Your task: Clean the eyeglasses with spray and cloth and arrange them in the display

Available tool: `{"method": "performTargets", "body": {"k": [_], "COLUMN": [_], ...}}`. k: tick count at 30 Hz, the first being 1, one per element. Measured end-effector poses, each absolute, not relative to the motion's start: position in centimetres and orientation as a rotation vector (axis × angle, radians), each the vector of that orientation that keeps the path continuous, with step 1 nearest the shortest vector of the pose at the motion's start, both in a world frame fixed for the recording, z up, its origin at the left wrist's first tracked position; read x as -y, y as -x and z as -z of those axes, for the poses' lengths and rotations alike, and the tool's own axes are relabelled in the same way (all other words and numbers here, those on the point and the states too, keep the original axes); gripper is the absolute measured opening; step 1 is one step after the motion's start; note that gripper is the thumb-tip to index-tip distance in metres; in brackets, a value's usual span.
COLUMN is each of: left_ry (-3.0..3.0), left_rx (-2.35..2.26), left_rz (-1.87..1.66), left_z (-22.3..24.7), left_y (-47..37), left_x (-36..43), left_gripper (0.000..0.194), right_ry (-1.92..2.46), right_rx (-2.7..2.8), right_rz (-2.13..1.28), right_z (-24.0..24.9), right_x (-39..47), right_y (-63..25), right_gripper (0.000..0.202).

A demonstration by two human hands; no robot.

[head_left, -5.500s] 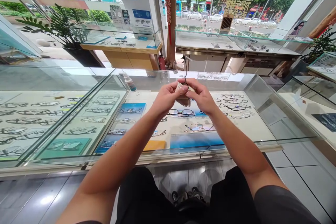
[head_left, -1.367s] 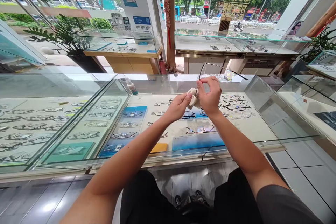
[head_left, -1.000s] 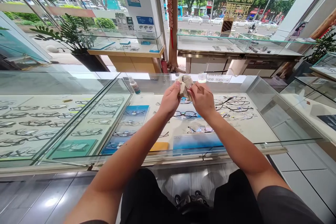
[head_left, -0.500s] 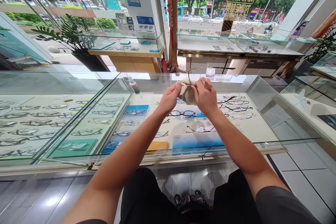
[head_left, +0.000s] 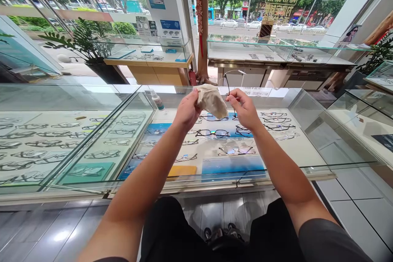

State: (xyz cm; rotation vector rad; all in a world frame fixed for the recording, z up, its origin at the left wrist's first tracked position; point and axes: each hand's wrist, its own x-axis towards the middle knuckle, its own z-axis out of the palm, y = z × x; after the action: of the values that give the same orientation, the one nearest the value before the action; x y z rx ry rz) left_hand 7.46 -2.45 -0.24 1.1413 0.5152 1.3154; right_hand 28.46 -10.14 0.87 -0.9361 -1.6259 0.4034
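A crumpled beige cloth point(head_left: 212, 100) hangs from my left hand point(head_left: 188, 107), whose thumb and fingers are closed on its left end. To the right of the cloth, my right hand point(head_left: 244, 108) pinches a thin-framed pair of eyeglasses point(head_left: 227, 84). The glasses are raised above the glass counter, with one dark part running down past my fingertips. Cloth and glasses are apart. Under my hands, inside the case, lie rows of eyeglasses, among them a dark-framed pair point(head_left: 212, 133) and a thin-rimmed pair point(head_left: 236, 150).
A spray bottle point(head_left: 157, 100) stands on the counter to the left. The glass display case point(head_left: 245, 174) spans the front, with a yellow box point(head_left: 182, 170) inside. Farther back are more display cases point(head_left: 245, 53), a potted plant point(head_left: 101, 65) and a fire extinguisher point(head_left: 192, 77).
My hands have moved apart. The cloth has come away from the glasses and moved left with my left hand. The glasses have turned in my right hand, from lying sideways to hanging more upright.
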Motion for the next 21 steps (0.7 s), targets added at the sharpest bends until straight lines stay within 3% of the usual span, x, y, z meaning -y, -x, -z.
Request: {"method": "performTargets", "body": {"k": [5,10,16,21], "left_ry": [-1.073,-1.202,-1.789,-1.776], "left_rx": [-0.732,-1.075,-1.385,-1.253], "left_rz": [-1.550,-1.742,-1.521,-1.455], "left_z": [-1.0,-1.1,0.4,0.0], "left_y": [-4.6,-2.6,-0.8,-1.4], "left_x": [-0.3,-1.2,-2.1,-1.9], "left_gripper": [0.040,0.058,0.063,0.048], "right_ry": [0.904,0.881,0.787,0.781], "right_rx": [1.497,1.415,1.319,1.301], "right_rz": [-0.601,-0.734,-0.878,-0.881], "right_z": [-0.5,-0.7,-1.3,-1.4], "right_x": [9.0,8.7,9.1,9.0], "right_y": [-29.8,-30.4,-30.4,-30.5], "right_gripper": [0.031,0.028,0.034,0.037]}}
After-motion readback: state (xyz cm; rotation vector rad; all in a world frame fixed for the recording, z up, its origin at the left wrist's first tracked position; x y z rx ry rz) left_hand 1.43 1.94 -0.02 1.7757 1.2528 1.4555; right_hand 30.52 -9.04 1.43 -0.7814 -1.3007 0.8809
